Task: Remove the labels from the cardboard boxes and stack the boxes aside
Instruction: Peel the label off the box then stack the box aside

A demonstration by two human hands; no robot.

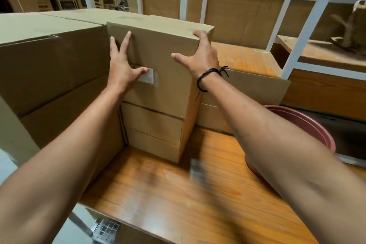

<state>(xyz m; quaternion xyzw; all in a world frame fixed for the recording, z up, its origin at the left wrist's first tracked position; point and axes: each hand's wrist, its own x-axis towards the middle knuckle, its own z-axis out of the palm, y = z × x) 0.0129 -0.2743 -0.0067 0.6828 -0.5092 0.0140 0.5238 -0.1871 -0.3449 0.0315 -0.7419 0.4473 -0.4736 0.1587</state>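
A brown cardboard box [164, 77] sits on top of a stack of two smaller boxes [152, 125] on the wooden table [178, 194]. A white label [148, 77] is stuck on the top box's near face. My left hand [123, 67] lies flat on that face with its fingers spread and its thumb over the label's left end. My right hand [198, 53] presses the box's right top corner, fingers bent over the edge, thumb spread on the near face.
Large cardboard boxes [49, 69] stand stacked at the left, touching the small stack. A lower box [243, 93] sits behind at the right. A pink tub [309, 125] is at the right table edge. White shelving [297, 25] runs behind.
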